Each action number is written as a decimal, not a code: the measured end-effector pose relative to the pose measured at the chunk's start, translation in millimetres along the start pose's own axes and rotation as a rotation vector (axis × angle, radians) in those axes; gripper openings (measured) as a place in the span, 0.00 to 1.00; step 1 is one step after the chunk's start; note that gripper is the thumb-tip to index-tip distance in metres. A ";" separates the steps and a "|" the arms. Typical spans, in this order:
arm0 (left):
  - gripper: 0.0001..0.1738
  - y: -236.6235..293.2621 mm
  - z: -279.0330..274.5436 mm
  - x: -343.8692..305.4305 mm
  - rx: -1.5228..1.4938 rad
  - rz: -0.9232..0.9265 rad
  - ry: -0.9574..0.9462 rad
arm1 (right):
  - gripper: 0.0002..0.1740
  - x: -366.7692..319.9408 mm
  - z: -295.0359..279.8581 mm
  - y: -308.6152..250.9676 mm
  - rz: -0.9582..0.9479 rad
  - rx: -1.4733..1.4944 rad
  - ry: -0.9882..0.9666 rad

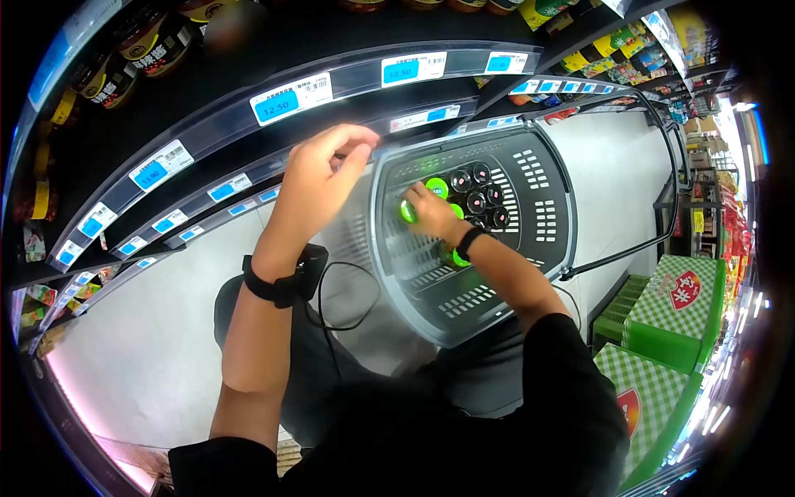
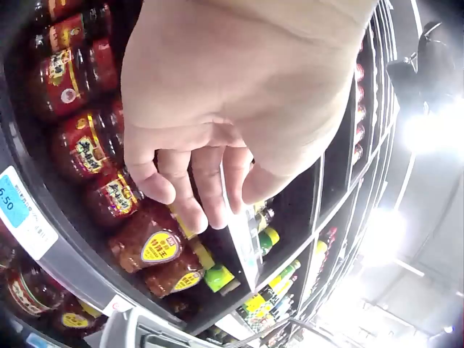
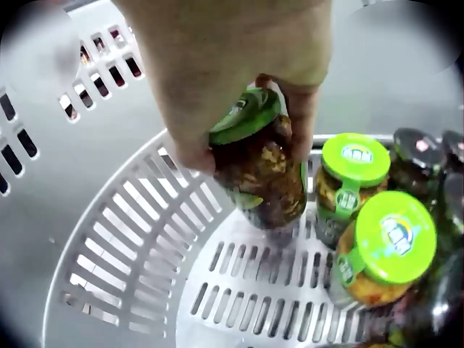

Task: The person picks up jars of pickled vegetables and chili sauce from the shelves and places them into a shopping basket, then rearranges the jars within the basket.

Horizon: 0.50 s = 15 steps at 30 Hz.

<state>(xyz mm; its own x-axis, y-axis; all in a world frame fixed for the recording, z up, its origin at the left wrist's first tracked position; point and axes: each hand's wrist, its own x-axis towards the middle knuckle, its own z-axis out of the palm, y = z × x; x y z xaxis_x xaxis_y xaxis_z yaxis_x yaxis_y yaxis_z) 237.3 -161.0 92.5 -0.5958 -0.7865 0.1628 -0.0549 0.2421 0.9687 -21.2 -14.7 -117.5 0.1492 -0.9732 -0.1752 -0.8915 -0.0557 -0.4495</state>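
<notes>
My right hand reaches down inside a grey slotted shopping basket. It grips a green-lidded glass jar of dark brown chunky food, tilted above the slotted floor in the right wrist view. Beside that jar stand other green-lidded jars, with several dark-lidded jars next to them. My left hand hovers left of the basket, near the shelf edge. Its fingers hang loosely curled and hold nothing. In the left wrist view it overlaps shelved red-labelled jars.
Shelves with a price-tag rail run along the left and front. The basket's long black handle extends to the right. Green checkered display boxes stand at the right. A loose black cable hangs near my left wrist.
</notes>
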 end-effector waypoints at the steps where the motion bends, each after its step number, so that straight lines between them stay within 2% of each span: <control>1: 0.10 0.4 -0.6 -1.2 -0.011 0.002 0.000 | 0.39 3.1 9.3 1.9 0.033 -0.008 0.019; 3: 0.10 -1.3 -0.1 -2.1 -0.003 0.008 0.005 | 0.40 8.3 26.0 4.1 0.094 -0.019 0.060; 8: 0.11 -14.8 5.1 0.9 -0.024 -0.036 -0.023 | 0.41 23.0 45.1 20.8 0.057 -0.238 -0.010; 12: 0.14 -41.7 14.8 -3.4 0.256 0.098 -0.140 | 0.40 21.7 42.9 17.5 0.029 -0.280 0.012; 15: 0.14 -50.9 25.1 -11.7 0.371 -0.019 -0.257 | 0.41 17.9 56.1 18.3 0.061 -0.341 0.122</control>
<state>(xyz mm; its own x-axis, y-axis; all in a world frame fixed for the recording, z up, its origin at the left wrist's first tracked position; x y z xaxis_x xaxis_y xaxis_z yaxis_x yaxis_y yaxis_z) 227.0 -149.8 36.6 -0.7687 -0.6378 0.0483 -0.3234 0.4527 0.8309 -10.9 -20.6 -178.0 0.0574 -0.9953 -0.0778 -0.9916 -0.0479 -0.1198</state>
